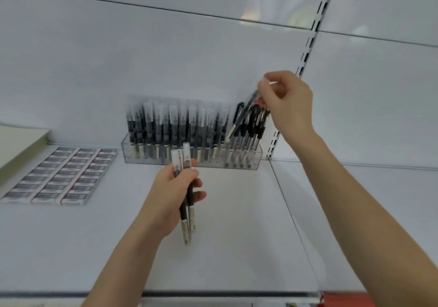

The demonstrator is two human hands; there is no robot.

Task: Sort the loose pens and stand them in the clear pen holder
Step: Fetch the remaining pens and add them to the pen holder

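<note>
A clear pen holder [182, 162] stands against the back wall of a white shelf, filled with several upright pens with frosted caps, and black-capped pens at its right end. My left hand [171, 194] grips two pens [187, 202] with clear caps, upright, just in front of the holder. My right hand [288, 104] is raised over the holder's right end and pinches one pen [243, 114] by its top, tilted, its tip pointing down-left among the black-capped pens.
Rows of small boxed erasers [64, 176] lie on the shelf at the left, beside a pale flat block [19, 145]. A clear divider [296, 223] bounds the shelf section on the right. A slotted upright rail [312, 29] runs up the back wall.
</note>
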